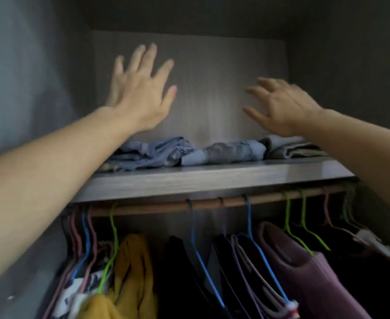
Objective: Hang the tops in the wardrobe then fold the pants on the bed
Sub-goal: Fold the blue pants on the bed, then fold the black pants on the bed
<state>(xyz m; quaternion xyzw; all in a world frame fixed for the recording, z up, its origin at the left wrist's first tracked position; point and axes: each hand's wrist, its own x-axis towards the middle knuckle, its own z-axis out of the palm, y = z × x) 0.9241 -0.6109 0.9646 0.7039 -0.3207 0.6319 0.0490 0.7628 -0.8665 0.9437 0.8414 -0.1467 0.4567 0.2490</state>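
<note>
Closest to me, under the grey wood-grain shelf (189, 183), tops hang on the brown wooden rail (212, 203). A mustard-yellow knit top (132, 268) is under the shelf's left half, a plum-purple top (304, 272) under its right half, and dark garments hang between them.

On the shelf lie 2 crumpled pale-blue denim pieces (157, 153), pants by my guess, with a folded grey-beige cloth (290, 148) at the shelf's right end. The bed is not in view.

Above the shelf both my hands hold nothing. My left hand (139, 97) is splayed wide with straight fingers over the left denim piece. My right hand (283, 107), blurred, has loosely spread fingers over the folded cloth. Beyond them is the grey back panel (212, 88).

I see 2 risks. If I rake the denim forward with flat fingers, it could slide off the shelf's front edge onto the hangers below and knock a top loose. If I grab only 1 loose leg, it may drag the neighbouring cloth out too — gripping the whole bundle seems safer.
</note>
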